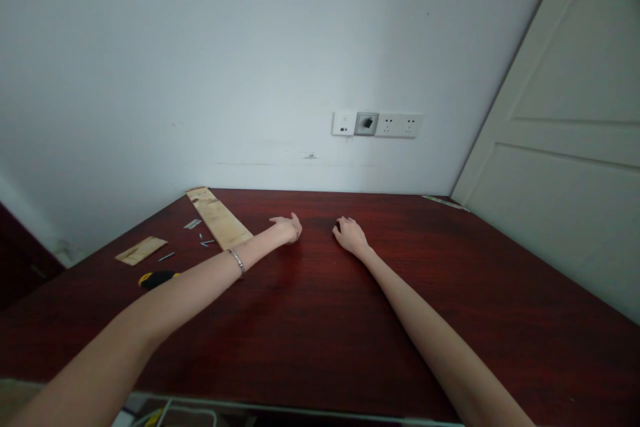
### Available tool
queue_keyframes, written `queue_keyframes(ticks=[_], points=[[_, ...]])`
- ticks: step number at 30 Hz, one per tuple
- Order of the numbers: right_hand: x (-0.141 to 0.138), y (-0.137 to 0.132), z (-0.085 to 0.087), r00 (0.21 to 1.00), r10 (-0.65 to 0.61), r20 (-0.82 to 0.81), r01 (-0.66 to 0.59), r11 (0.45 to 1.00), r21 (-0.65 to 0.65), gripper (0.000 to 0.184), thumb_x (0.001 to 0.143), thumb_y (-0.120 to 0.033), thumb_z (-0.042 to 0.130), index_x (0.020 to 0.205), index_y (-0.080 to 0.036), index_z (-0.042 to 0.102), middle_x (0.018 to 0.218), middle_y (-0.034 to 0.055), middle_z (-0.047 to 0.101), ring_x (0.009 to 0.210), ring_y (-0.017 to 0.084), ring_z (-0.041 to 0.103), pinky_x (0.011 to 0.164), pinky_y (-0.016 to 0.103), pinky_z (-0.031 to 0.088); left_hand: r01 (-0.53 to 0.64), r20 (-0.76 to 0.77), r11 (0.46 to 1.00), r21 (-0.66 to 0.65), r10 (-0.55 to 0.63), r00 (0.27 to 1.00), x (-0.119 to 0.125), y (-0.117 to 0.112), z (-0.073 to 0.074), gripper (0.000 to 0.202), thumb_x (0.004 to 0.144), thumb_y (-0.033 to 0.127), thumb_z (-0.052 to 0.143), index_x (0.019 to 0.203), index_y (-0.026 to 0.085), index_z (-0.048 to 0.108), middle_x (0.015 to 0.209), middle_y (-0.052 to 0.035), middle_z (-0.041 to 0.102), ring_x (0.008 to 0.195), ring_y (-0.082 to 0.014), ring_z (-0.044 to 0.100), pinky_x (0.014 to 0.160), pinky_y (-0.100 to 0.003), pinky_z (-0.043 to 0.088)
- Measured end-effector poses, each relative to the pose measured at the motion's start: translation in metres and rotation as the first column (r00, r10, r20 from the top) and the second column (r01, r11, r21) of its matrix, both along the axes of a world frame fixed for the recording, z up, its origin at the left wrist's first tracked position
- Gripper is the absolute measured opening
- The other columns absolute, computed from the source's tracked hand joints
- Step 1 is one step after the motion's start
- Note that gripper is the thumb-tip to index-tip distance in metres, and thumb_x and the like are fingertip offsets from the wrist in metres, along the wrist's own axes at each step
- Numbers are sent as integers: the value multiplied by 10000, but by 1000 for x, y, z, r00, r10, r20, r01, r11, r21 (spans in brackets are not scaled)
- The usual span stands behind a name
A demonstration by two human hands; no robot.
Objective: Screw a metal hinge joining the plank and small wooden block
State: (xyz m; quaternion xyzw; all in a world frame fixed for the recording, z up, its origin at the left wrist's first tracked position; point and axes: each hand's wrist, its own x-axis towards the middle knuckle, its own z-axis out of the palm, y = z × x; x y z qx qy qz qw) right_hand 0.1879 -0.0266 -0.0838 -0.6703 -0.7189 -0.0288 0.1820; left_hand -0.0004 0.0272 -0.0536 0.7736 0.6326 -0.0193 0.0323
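Observation:
My left hand (289, 227) is over the middle of the dark red table (320, 320), fingers apart and holding nothing. A long wooden board (219, 217) lies to its left, its near end partly covered by my left forearm. My right hand (351, 236) rests on the tabletop a short way to the right, loosely bent, with the thumb apart from the fingers and nothing visible in it. Beside my left forearm shows the yellow-and-black handle of a tool (157, 279); the rest is hidden under the arm.
A short wooden piece (141, 250), a thin metal rod (167, 256), several small screw-like parts (205, 242) and flat metal strips (193, 223) lie at the left. A pale strip (445, 203) lies at the back right. Wall sockets (399, 125) sit above the table, a white door (565, 147) at right.

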Motion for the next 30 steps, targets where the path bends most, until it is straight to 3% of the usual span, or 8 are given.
queue_keyframes(ticks=[3,6,11,16,30], points=[[2,1,-2,997,-79,6,79,997,-15,420,909,-229,288,1117,-45,603,1203,239,571,1172,294,474,993,394,302,-25,-7,998,49,25,1000,15,-4,1,628,917,319,475,1445,94,219,1451,-247,272,1298,-401,311,999,-590,297],[4,2,-4,991,-135,13,135,990,-28,444,893,-205,279,1161,-10,575,1292,282,491,1217,328,434,1004,456,273,-28,18,999,46,28,999,23,-6,-5,696,932,386,351,1463,24,84,1490,-268,135,1343,-434,189,1026,-589,244],[7,1,-6,991,-134,24,135,990,-46,453,880,-201,302,1234,-39,534,1349,246,459,1258,309,405,1021,441,260,-48,43,999,16,47,998,22,-1,-21,768,914,535,232,1459,8,110,1496,-252,127,1362,-419,133,1050,-580,201],[10,1,-7,992,-125,30,126,991,-54,466,891,-213,300,1282,-59,504,1370,221,448,1285,285,382,1036,416,249,-32,49,999,8,31,998,18,2,-24,799,889,604,197,1468,55,145,1506,-227,122,1370,-407,119,1056,-579,184],[10,-4,-3,994,-106,35,108,993,-51,449,898,-211,317,1290,-106,508,1354,189,472,1277,292,389,1023,409,268,-1,76,999,51,-3,997,14,-5,-30,736,901,568,175,1468,99,190,1522,-188,105,1384,-386,70,1085,-550,119]])
